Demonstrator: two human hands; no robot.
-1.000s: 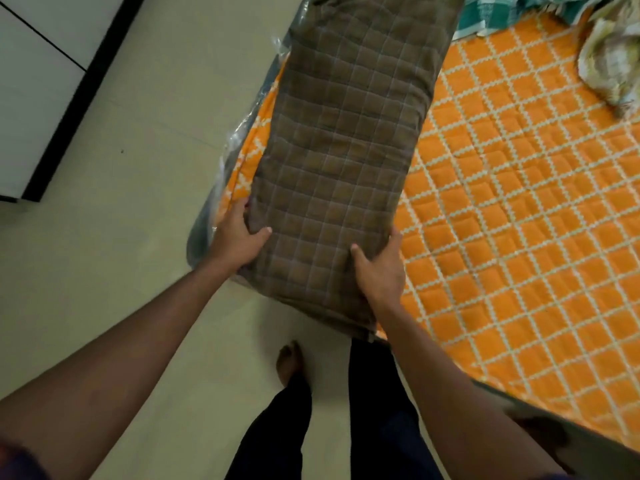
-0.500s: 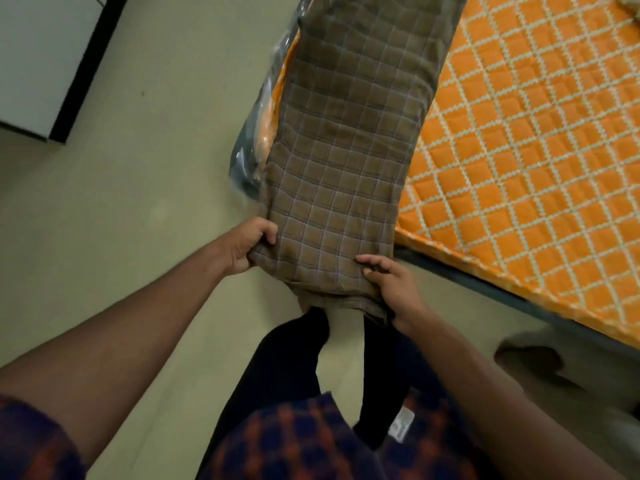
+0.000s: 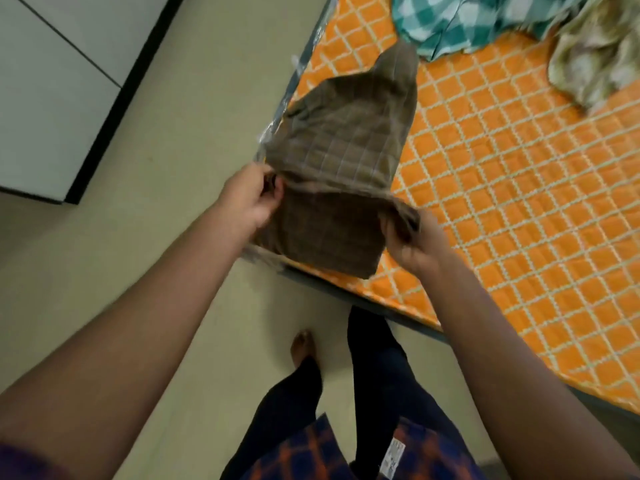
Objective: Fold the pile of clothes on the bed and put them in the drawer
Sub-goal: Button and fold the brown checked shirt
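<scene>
Two-handed grasp.
I see left hand (image 3: pixel 251 197) and right hand (image 3: pixel 415 244) each pinching the brown checked cloth (image 3: pixel 343 161) over the bed (image 3: pixel 519 174).

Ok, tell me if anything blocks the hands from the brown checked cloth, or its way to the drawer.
Nothing visible. The left hand and right hand grip the brown checked cloth over the bed corner. Only bare floor lies toward the white cabinet; no drawer is identifiable.
</scene>
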